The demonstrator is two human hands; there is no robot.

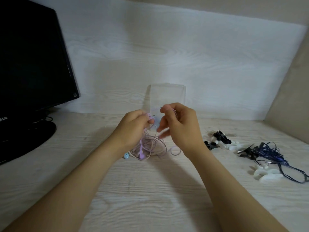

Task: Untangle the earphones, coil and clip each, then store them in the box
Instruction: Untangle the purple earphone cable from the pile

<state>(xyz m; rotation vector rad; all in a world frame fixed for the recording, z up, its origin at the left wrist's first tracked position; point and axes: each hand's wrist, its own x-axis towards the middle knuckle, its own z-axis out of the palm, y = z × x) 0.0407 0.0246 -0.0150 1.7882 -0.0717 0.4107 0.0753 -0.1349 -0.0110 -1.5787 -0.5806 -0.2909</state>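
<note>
while held up just above the bench (pixel 150 195), caught mid-untangle: left hand (pixel 133 124) curled round a lilac-pink earphone piece and a gather of its cord, right hand (pixel 178 124) pinching a strand of the same cord between thumb and forefinger, lower fingers loose and blurred. hanging from both hands and pooling on the bench below, the pink earphones (pixel 150 146), looped over themselves, with a pale blue earbud (pixel 126 155) showing at the left edge of the heap. standing just behind the hands, the clear box (pixel 167 96), contents hard to tell through the plastic. lying well to the right, black and white clips (pixel 220 141) and a dark blue set (pixel 270 153), loose and uncoiled. judged an early stage, with nothing coiled or clipped in sight. at risk from here: drawing the hands apart too sharply and cinching the loops into a tighter knot, or straining the thin cord at an earbud; dragging the blue earbud's cord along with the pink; knocking over the light box with a knuckle.
</note>
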